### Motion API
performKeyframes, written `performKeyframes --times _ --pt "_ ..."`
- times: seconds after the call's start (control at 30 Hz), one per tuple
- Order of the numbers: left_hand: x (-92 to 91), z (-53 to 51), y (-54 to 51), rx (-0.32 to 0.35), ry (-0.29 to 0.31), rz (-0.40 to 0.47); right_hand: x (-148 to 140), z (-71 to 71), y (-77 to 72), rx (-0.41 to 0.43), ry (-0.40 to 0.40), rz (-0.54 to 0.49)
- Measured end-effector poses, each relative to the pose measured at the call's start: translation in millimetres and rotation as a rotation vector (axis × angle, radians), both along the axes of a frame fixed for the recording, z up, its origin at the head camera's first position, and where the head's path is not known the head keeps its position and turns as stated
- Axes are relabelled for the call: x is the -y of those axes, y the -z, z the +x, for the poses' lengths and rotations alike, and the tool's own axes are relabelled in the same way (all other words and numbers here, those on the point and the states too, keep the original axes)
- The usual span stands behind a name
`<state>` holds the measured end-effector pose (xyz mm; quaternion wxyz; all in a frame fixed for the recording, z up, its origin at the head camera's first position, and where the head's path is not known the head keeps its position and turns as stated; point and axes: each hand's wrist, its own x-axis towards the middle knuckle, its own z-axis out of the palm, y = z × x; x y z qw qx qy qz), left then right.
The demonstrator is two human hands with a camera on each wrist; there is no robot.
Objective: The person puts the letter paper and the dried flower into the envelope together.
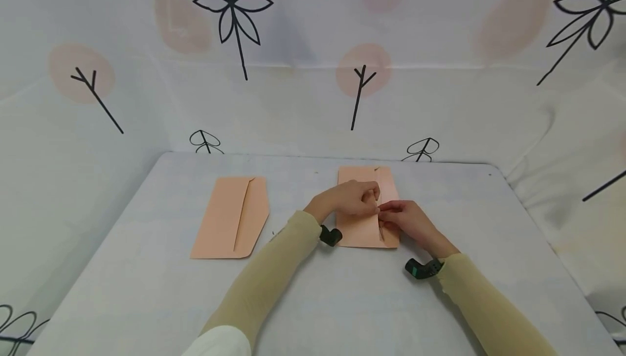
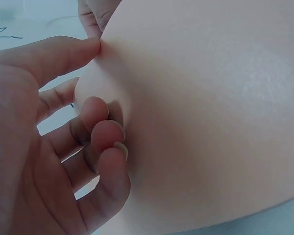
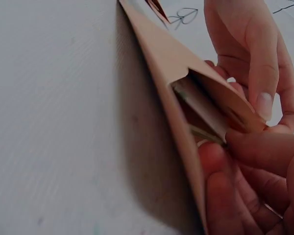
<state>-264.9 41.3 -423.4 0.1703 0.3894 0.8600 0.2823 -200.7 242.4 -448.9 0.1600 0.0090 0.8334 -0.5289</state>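
Note:
A peach paper envelope (image 1: 359,232) lies on the table beneath both hands, its lengthwise opening parted. My left hand (image 1: 348,198) pinches the edge of its front panel between thumb and index finger, lifting it so the paper bows; the other fingers curl against the panel. Close beside it, my right hand (image 1: 408,221) has its fingertips inside the opening. In the right wrist view, the thumb and fingers pinch a thin pale sheet (image 3: 198,107) within the envelope; its kind is hidden. The fingertips of both hands nearly meet.
A second peach envelope (image 1: 222,220) lies flat to the left, its opening edge toward the right. Both stand on a white-covered table (image 1: 352,301). A white cloth backdrop (image 1: 303,111) with line-drawn flowers rises behind the table's far edge.

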Motion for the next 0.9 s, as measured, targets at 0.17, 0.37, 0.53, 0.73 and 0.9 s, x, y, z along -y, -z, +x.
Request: performKeyframes --times 0.17,0.37,0.53,0.73,0.9 --pt "-0.8 1.7 -3.6 0.004 0.003 0.007 3.4 -4.4 -4.9 0.010 0.007 0.030" --pt "-1.3 3.4 -6.5 0.005 0.001 0.006 7.0 -9.0 -4.3 -0.010 -0.004 0.049" --pt "-1.2 3.3 -5.2 0.007 0.002 0.004 11.2 -10.4 -3.8 -0.036 -0.002 0.107" --pt "-0.9 1.8 0.0 -0.008 0.012 -0.003 10.9 -6.5 -4.7 -0.035 -0.005 0.139" --pt "-1.7 1.2 3.5 -0.006 0.020 -0.004 6.5 -2.7 -2.9 -0.078 -0.003 0.114"
